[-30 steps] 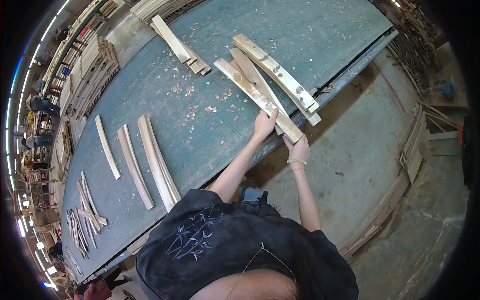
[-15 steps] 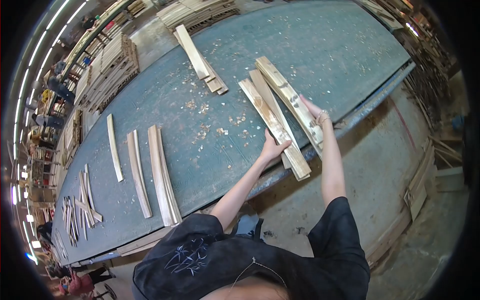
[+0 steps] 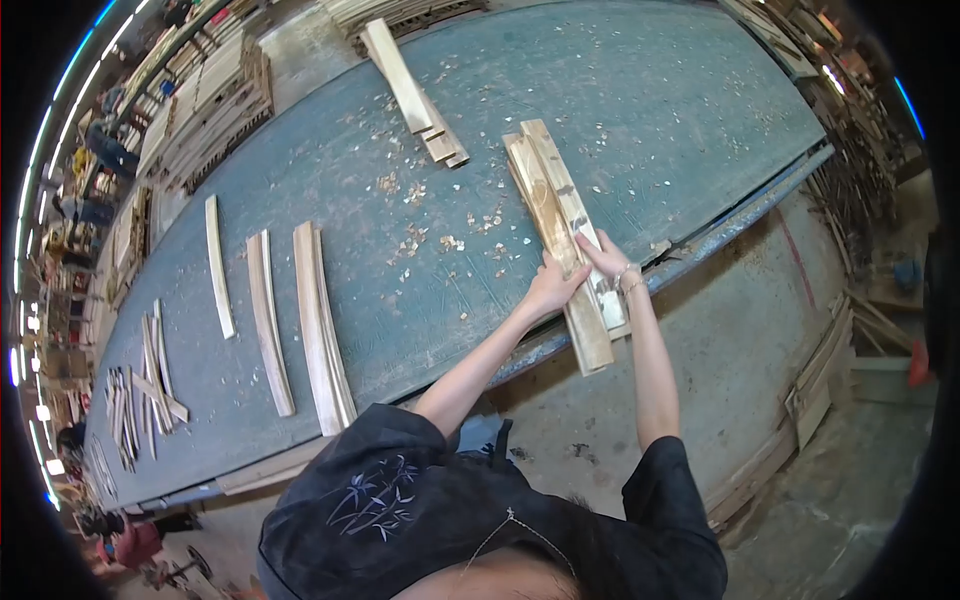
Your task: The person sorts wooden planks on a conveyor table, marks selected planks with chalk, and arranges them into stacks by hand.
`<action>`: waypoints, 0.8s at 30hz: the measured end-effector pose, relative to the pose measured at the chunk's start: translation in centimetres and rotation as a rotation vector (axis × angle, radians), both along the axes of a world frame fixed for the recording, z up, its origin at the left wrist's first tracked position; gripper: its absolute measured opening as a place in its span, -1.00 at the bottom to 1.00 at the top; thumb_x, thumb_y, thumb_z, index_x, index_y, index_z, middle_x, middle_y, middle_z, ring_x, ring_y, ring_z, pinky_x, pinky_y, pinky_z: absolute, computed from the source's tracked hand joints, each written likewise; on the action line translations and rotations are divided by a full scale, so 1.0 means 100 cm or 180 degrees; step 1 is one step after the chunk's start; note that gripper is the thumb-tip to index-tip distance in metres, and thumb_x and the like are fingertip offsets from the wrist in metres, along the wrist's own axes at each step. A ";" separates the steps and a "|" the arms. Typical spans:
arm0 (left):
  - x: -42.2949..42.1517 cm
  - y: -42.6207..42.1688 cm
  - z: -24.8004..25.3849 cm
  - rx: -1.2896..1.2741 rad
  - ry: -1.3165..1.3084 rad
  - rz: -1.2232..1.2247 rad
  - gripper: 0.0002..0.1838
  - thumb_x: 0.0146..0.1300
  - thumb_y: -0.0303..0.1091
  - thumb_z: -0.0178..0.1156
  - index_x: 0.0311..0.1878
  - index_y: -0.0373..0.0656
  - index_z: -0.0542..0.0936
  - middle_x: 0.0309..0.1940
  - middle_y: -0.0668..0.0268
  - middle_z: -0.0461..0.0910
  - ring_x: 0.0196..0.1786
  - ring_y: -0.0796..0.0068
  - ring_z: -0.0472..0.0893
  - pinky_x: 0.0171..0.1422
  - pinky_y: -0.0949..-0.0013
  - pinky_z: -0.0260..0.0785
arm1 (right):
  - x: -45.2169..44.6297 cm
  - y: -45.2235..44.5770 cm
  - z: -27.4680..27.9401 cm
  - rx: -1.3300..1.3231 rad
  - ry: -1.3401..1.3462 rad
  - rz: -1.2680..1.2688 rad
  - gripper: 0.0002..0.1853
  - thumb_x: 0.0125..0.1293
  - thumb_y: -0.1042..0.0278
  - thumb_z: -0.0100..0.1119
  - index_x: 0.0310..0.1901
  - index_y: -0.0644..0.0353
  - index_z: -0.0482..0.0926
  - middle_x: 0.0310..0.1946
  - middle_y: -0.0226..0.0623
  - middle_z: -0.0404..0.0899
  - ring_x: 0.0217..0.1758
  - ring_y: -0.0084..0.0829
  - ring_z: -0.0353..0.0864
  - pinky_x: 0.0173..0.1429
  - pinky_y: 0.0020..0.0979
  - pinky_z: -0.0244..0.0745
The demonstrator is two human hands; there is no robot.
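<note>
Two groups of long wooden boards lie side by side at the table's near edge, their near ends overhanging it. My left hand grips the left wooden board from its outer side, thumb over the top. My right hand is closed on the right wooden board, which has dark marks on its face, with fingers over its upper surface. The two hands are close together, and the boards touch or nearly touch along their length. My hands hide part of the boards.
The large green table carries scattered wood chips. A small stack of boards sits at its far side. To the left lie board bundles, a single slat and thin offcuts. Pallets of lumber stand beyond.
The right board has moved left against the left boards, which were fanned apart and are now more closely aligned. My right hand has come nearer to my left. The view has shifted slightly.
</note>
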State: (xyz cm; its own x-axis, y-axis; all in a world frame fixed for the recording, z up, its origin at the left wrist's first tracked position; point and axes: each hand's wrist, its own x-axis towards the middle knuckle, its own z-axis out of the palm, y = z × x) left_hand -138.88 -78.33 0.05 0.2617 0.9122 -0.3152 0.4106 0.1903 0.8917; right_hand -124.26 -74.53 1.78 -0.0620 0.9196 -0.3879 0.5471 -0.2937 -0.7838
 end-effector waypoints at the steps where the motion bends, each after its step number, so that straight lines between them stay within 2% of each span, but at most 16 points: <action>1: -0.008 -0.006 -0.013 0.0105 -0.0102 -0.0131 0.03 0.01 0.21 0.00 0.11 -0.67 -0.13 -0.03 -0.39 0.21 0.07 -0.14 0.31 0.16 0.26 0.17 | -0.007 -0.010 0.002 0.0065 -0.0084 -0.0069 -0.22 0.08 -0.20 0.00 0.08 0.41 0.19 0.01 -0.02 0.33 0.09 -0.29 0.31 0.14 -0.41 0.18; 3: -0.025 -0.025 -0.010 0.0141 -0.0512 -0.0024 -0.07 0.00 0.04 0.13 0.11 -0.57 -0.08 -0.05 -0.29 0.29 0.02 -0.07 0.38 0.10 0.25 0.23 | -0.018 -0.022 0.000 0.0068 0.0071 -0.0003 -0.25 0.06 -0.17 0.04 0.05 0.39 0.22 -0.05 -0.04 0.38 0.04 -0.31 0.35 0.11 -0.41 0.21; 6: -0.048 -0.046 0.018 0.0118 -0.0530 0.0447 -0.13 0.01 -0.04 0.15 0.13 -0.48 -0.09 -0.09 -0.22 0.35 -0.03 -0.05 0.42 0.06 0.23 0.27 | -0.035 -0.030 0.005 0.0102 0.0292 -0.0010 -0.32 0.06 -0.08 0.11 0.02 0.37 0.24 -0.11 -0.07 0.43 -0.02 -0.35 0.40 0.07 -0.43 0.25; 7: -0.048 -0.048 0.013 0.0369 -0.0444 0.0405 -0.13 0.06 -0.08 0.09 0.19 -0.42 -0.19 -0.12 -0.19 0.39 -0.08 -0.07 0.45 0.02 0.22 0.30 | -0.037 -0.030 0.005 0.0049 0.0234 -0.0019 -0.31 0.05 -0.10 0.11 0.01 0.38 0.25 -0.11 -0.07 0.43 -0.01 -0.35 0.40 0.07 -0.43 0.25; 8: -0.049 -0.051 0.015 0.0363 -0.0462 0.0477 -0.13 0.06 -0.08 0.09 0.19 -0.42 -0.19 -0.12 -0.19 0.39 -0.08 -0.07 0.45 0.02 0.22 0.30 | -0.037 -0.031 0.004 -0.0007 0.0175 -0.0033 -0.30 0.05 -0.11 0.10 0.00 0.38 0.25 -0.11 -0.06 0.43 -0.01 -0.35 0.40 0.07 -0.43 0.25; 10: -0.049 -0.049 0.024 0.0036 0.0099 0.0008 -0.13 0.14 -0.05 -0.02 0.19 -0.50 -0.27 -0.16 -0.27 0.38 -0.14 -0.08 0.47 -0.08 0.20 0.35 | -0.033 -0.031 -0.007 -0.0049 0.0106 0.0080 -0.24 0.03 -0.14 0.11 0.06 0.39 0.21 -0.06 -0.03 0.39 0.02 -0.31 0.38 0.08 -0.42 0.24; 11: -0.042 -0.049 0.020 0.0022 0.0401 0.0111 -0.12 0.16 0.00 -0.11 0.18 -0.55 -0.30 -0.25 -0.28 0.40 -0.25 -0.11 0.49 -0.17 0.13 0.36 | -0.030 -0.034 -0.016 0.0034 -0.0086 0.0003 -0.21 0.03 -0.14 0.11 0.09 0.39 0.17 -0.03 -0.02 0.36 0.03 -0.29 0.37 0.08 -0.42 0.24; 13: -0.040 -0.052 0.017 0.0157 0.0733 0.0263 -0.10 0.15 0.06 -0.11 0.18 -0.57 -0.24 -0.27 -0.25 0.42 -0.30 -0.09 0.50 -0.18 0.13 0.37 | -0.024 -0.037 -0.028 0.0109 -0.0284 -0.0268 -0.16 0.02 -0.13 0.12 0.15 0.38 0.10 0.02 -0.01 0.32 0.06 -0.26 0.34 0.09 -0.40 0.24; 14: -0.037 -0.054 0.009 0.0112 0.0663 0.0499 -0.10 0.13 0.11 -0.11 0.18 -0.55 -0.16 -0.25 -0.25 0.41 -0.25 -0.09 0.49 -0.13 0.14 0.35 | -0.028 -0.040 -0.031 0.0104 -0.0285 -0.0438 -0.14 0.01 -0.13 0.13 0.18 0.37 0.07 0.03 -0.01 0.30 0.06 -0.25 0.33 0.09 -0.39 0.24; 15: -0.033 -0.054 0.000 -0.0107 0.0361 0.1104 -0.11 0.10 0.15 -0.11 0.18 -0.53 -0.06 -0.21 -0.24 0.40 -0.18 -0.10 0.46 -0.08 0.13 0.32 | -0.048 -0.050 0.004 -0.0037 0.0127 -0.0312 -0.21 0.04 -0.11 0.11 0.15 0.34 0.13 0.01 -0.05 0.33 0.03 -0.29 0.35 0.07 -0.38 0.26; 16: -0.030 -0.053 -0.013 -0.0347 0.0038 0.1479 -0.12 0.06 0.22 -0.11 0.14 -0.48 0.08 -0.20 -0.18 0.40 -0.16 -0.02 0.47 -0.07 0.13 0.31 | -0.051 -0.050 0.009 -0.0261 0.0408 -0.0165 -0.30 0.07 -0.09 0.08 0.10 0.31 0.20 -0.04 -0.10 0.37 -0.02 -0.34 0.37 0.04 -0.38 0.28; 17: -0.041 -0.062 0.011 -0.0164 0.0014 0.1202 -0.22 0.10 0.20 -0.15 0.02 -0.49 0.20 -0.16 -0.22 0.35 -0.10 -0.11 0.42 -0.05 0.11 0.30 | -0.060 -0.057 0.018 -0.0196 0.0178 -0.0276 -0.37 0.10 -0.07 0.06 0.05 0.29 0.27 -0.09 -0.14 0.41 -0.08 -0.37 0.40 -0.01 -0.40 0.30; 18: -0.035 -0.068 0.006 -0.0080 -0.0148 0.1695 -0.29 0.12 0.18 -0.15 -0.03 -0.43 0.24 -0.15 -0.20 0.34 -0.08 -0.11 0.40 -0.04 0.09 0.29 | -0.056 -0.057 0.011 -0.0218 0.0264 -0.0170 -0.41 0.13 -0.03 0.04 0.04 0.29 0.28 -0.11 -0.15 0.42 -0.07 -0.38 0.39 -0.01 -0.42 0.29; 20: -0.052 -0.082 0.014 -0.0324 -0.0358 0.1532 -0.33 0.14 0.13 -0.13 0.00 -0.39 0.20 -0.11 -0.17 0.32 -0.06 -0.07 0.40 -0.01 0.10 0.27 | -0.054 -0.065 0.000 -0.0059 0.0457 0.0075 -0.46 0.18 0.04 0.00 0.05 0.31 0.27 -0.08 -0.15 0.39 -0.04 -0.40 0.36 0.01 -0.43 0.27; 22: -0.061 -0.096 0.012 -0.0203 -0.0869 0.1697 -0.34 0.15 0.10 -0.12 0.04 -0.36 0.12 -0.06 -0.15 0.30 -0.01 -0.04 0.38 0.04 0.15 0.24 | -0.061 -0.078 -0.005 0.0225 0.0293 0.0102 -0.51 0.22 0.10 -0.05 0.04 0.33 0.26 -0.08 -0.14 0.38 -0.08 -0.39 0.39 -0.03 -0.42 0.30; 24: -0.079 -0.115 0.028 0.0054 -0.1597 0.1874 -0.29 0.15 0.09 -0.09 0.12 -0.34 0.02 0.07 -0.19 0.19 0.10 0.00 0.31 0.13 0.21 0.17 | -0.085 -0.096 0.012 0.0110 0.0708 0.0023 -0.53 0.25 0.14 -0.09 0.06 0.33 0.23 -0.08 -0.12 0.38 -0.10 -0.38 0.41 -0.06 -0.42 0.34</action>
